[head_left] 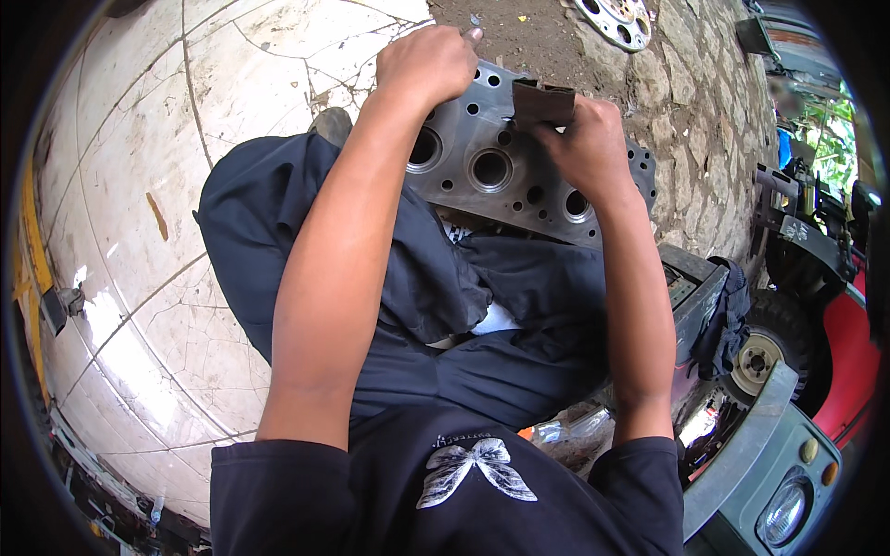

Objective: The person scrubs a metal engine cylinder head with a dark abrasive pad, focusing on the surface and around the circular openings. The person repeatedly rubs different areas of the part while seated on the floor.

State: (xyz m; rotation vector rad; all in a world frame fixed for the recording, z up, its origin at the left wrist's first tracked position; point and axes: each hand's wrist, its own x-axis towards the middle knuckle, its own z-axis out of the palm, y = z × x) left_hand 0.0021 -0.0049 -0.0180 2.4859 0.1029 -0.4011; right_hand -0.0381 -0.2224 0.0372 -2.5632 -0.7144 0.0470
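Note:
A grey metal cylinder head [528, 205] lies just beyond my bent legs, its flat face up, with large round ports and several smaller holes. My left hand [426, 63] is closed over its far left end, thumb stretched along the far edge; the fingertips are hidden. In my right hand [593, 144] a folded dark brown piece of sandpaper [543, 104] is pinched between thumb and fingers. That sheet stands over the far middle of the head's face, and its lower edge seems to touch the metal. Part of the head's right end is covered by my right hand and forearm.
Cracked pale tiles [139, 278] spread on the left. Stone paving [705, 120] and dirt lie beyond and to the right, with a round metal plate [616, 18] on them. A dark box [691, 292] stands by my right arm, near a green vehicle front [788, 491] and a wheel [760, 357].

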